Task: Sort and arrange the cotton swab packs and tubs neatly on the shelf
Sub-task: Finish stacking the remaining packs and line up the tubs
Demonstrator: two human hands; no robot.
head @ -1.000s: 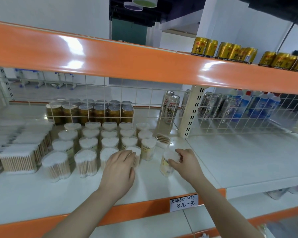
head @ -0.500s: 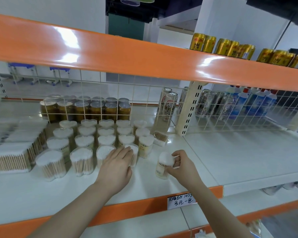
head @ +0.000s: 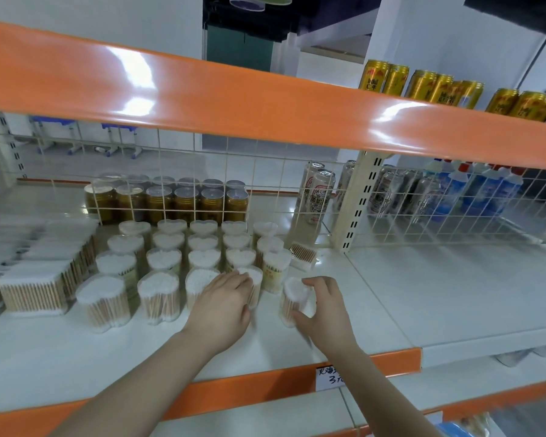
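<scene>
1. White shelf board (head: 454,298), smooth and matte, fronted by a glossy orange edge strip (head: 265,391); a second orange strip runs above. White wire mesh (head: 177,171) forms the back wall.
2. Left hand (head: 224,305): flat, fingers straight and together, fingertips (head: 245,280) pressed against the front-row tub (head: 255,280) at the right end of the row. Nothing is gripped.
3. Right hand (head: 323,313): fingers curled over the top and thumb at the lower front of a single tub (head: 293,299), gripping it. This tub stands upright on the board, just to the 3 o'clock side of the front row and apart from it.
4. Tub block (head: 183,257): clear plastic heart-shaped tubs, white cotton tips showing at the top and pale wooden sticks through the walls. Rows run from the front back toward 12 o'clock, closely packed.
5. One labelled tub (head: 275,269) sits at the block's right edge, between the block and the held tub.
6. At 9 o'clock of the block: rectangular clear swab packs (head: 35,288), sticks upright, set in rows toward the left edge of view.
7. At 1 o'clock of the held tub: one small swab pack (head: 303,255) lying tilted on its side near the upright post (head: 360,200).
8. Behind the mesh, 12 o'clock: amber round jars (head: 167,200) with clear lids; tall printed cans (head: 319,190) to their right.
9. Upper shelf, 2 o'clock: gold cans (head: 423,85).
10. Handwritten paper price tag (head: 330,378) on the orange strip, partly hidden by the right forearm.
</scene>
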